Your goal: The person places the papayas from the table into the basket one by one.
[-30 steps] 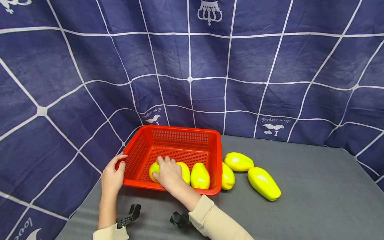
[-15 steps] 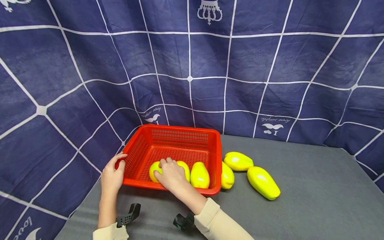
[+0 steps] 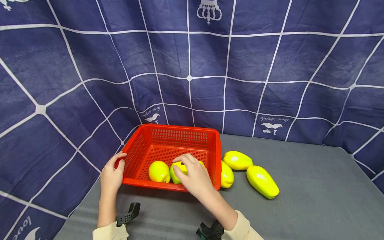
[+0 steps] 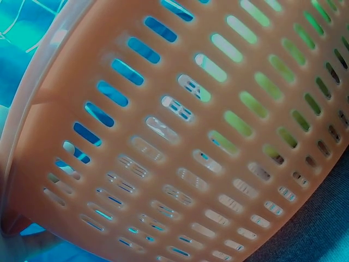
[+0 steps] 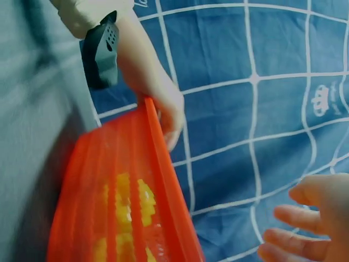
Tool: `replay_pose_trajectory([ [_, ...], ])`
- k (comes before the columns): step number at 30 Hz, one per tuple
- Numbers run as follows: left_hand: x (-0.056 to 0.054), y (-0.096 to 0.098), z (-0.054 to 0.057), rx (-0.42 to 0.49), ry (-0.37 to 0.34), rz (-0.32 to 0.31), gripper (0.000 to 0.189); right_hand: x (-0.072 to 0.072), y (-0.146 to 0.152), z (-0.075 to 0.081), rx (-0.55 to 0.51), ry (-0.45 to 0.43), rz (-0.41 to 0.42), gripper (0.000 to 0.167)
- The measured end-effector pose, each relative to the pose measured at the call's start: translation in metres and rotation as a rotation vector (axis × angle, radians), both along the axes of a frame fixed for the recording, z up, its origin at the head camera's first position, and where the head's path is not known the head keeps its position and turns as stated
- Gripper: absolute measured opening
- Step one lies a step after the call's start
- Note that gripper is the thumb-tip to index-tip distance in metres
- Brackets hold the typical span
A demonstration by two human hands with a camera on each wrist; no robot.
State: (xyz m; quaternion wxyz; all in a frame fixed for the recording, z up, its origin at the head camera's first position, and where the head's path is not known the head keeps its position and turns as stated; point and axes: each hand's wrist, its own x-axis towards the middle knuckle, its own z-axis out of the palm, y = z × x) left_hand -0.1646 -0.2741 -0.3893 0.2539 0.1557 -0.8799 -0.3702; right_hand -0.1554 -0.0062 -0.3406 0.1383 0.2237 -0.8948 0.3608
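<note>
My left hand (image 3: 111,174) grips the left rim of a red plastic basket (image 3: 180,131), its fingers over the edge; the right wrist view also shows this hand at the rim (image 5: 150,125). Low over the basket's front right is my right hand (image 3: 195,176), fingers spread and slightly bent with nothing between them. A yellow papaya-like fruit (image 3: 159,172) lies inside at the front. Beside it, a yellow-green fruit (image 3: 175,174) is partly covered by the right hand. Most of another yellow fruit (image 3: 202,163) is hidden behind that hand.
Right of the basket, on the grey table (image 3: 312,180), lie three more yellow fruits: one against the basket wall (image 3: 227,175), one behind it (image 3: 238,160) and a longer one (image 3: 262,182). A blue curtain (image 3: 252,60) with white lines hangs behind and along the left.
My right hand has come off the fruit at the basket's front left and moved right, uncovering that fruit. The left hand keeps its place on the rim.
</note>
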Motion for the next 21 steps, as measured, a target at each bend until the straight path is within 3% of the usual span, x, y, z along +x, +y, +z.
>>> replay_pose_trajectory([
  [8, 0.001, -0.001, 0.0, -0.015, 0.002, 0.007, 0.031, 0.008, 0.055, -0.009, -0.159, 0.233, 0.035, 0.023],
  [16, 0.0, 0.0, 0.0, -0.003, -0.004, 0.004, 0.031, 0.015, 0.108, -0.034, -0.161, 0.344, -0.014, 0.029],
  [21, -0.001, 0.0, 0.0, -0.001, -0.001, 0.003, 0.032, 0.017, 0.143, -0.052, -0.193, 0.369, -0.05, 0.033],
])
